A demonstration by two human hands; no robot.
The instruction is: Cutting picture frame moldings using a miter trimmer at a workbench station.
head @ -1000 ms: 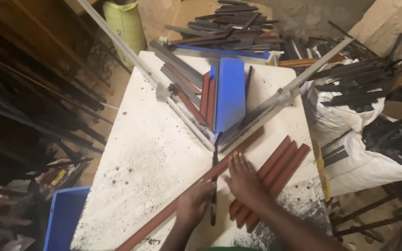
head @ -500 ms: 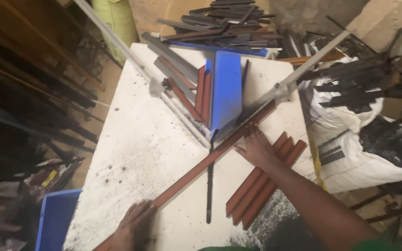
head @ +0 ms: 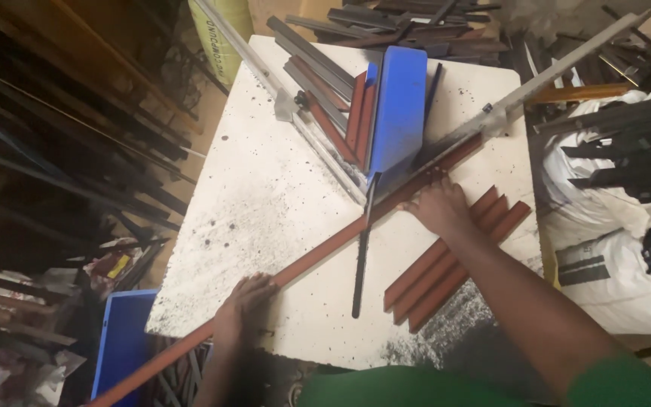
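Two hands: both on the long red-brown bar [head: 325, 252] (diagonal across the white table [head: 265, 203]).
Left hand [head: 244, 309]: fingers pressed together, flat on it.
Right hand [head: 437, 205]: fingers spread, pressing it.

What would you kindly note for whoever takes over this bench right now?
Left hand: pressing on the long red strip near the table's front edge.
Right hand: pressing on the same strip further up, beside the metal guide rail.
Strip lies diagonally, its lower end overhanging the table.
Three short red pieces lie by the right forearm; a dark bar crosses the strip.
More strips and a blue plate sit in the rails' corner.
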